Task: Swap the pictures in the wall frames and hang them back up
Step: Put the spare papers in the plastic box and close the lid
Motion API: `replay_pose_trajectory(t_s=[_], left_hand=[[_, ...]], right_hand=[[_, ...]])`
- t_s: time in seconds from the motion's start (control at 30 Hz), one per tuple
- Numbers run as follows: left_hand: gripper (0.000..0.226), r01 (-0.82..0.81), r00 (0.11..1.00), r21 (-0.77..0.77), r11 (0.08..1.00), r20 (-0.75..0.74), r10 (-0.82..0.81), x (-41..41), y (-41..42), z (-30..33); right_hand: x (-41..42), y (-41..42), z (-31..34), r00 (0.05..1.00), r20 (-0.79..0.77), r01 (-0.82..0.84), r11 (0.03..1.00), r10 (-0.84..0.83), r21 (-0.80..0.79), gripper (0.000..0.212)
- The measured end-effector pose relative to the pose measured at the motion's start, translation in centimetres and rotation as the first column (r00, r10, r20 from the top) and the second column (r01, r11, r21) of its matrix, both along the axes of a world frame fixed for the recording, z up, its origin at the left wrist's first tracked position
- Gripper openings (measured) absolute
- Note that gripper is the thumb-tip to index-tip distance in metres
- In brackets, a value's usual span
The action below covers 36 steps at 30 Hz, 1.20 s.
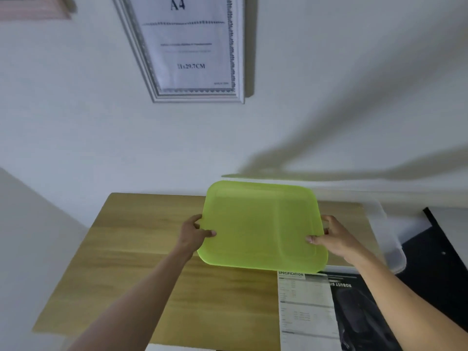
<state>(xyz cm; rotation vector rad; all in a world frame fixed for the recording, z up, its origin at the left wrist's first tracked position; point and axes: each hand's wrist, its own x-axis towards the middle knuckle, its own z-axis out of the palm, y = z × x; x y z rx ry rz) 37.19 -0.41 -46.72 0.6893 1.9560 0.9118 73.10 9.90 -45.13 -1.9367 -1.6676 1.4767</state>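
A silver-white picture frame (192,50) hangs on the wall above the table, holding a sheet printed "A4". The corner of a second, pinkish frame (33,7) shows at the top left. Over the wooden table (141,249) I hold a lime-green plastic tray (260,226) by its two short sides. My left hand (196,231) grips its left edge with the thumb on top. My right hand (329,235) grips its right edge the same way. Printed sheets (309,310) lie on the table's right part, one white headed "SPECIFICATION", one dark.
A translucent white plastic lid or sheet (390,239) lies at the table's right end. Beyond it is a black surface (440,249). A pale wall or panel (30,236) borders the table on the left.
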Motion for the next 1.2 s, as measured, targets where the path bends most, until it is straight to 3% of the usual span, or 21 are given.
replay_pose_trajectory(t_s=[0.1,0.23,0.43,0.9,1.2], left_hand=[[0.080,-0.020,1.000,-0.024,1.000,-0.016,0.020,-4.2,-1.9,-0.5],[0.080,-0.077,0.995,-0.050,0.996,-0.059,0.074,-8.5,-4.1,-1.5],[0.084,-0.095,0.992,-0.074,0.993,-0.095,0.088,-12.4,-4.7,-3.5],[0.085,-0.027,0.974,-0.215,0.976,-0.224,-0.022,-14.0,-3.1,-8.2],[0.072,-0.015,0.922,-0.261,0.965,-0.377,-0.087,-13.4,-3.6,-9.2]], right_hand=[[-4.1,-0.5,-1.3,0.999,0.009,-0.036,0.999,0.036,0.018,0.091],[-9.6,-2.4,-1.2,0.992,0.063,-0.110,0.990,0.105,0.084,0.073],[-15.0,-4.3,-3.3,0.976,0.191,-0.132,0.985,0.110,0.111,0.082],[-18.7,-5.5,-9.5,0.952,0.273,-0.157,0.986,0.138,0.049,0.081],[-20.5,-6.8,-9.9,0.867,0.454,-0.271,0.959,0.207,0.081,0.068]])
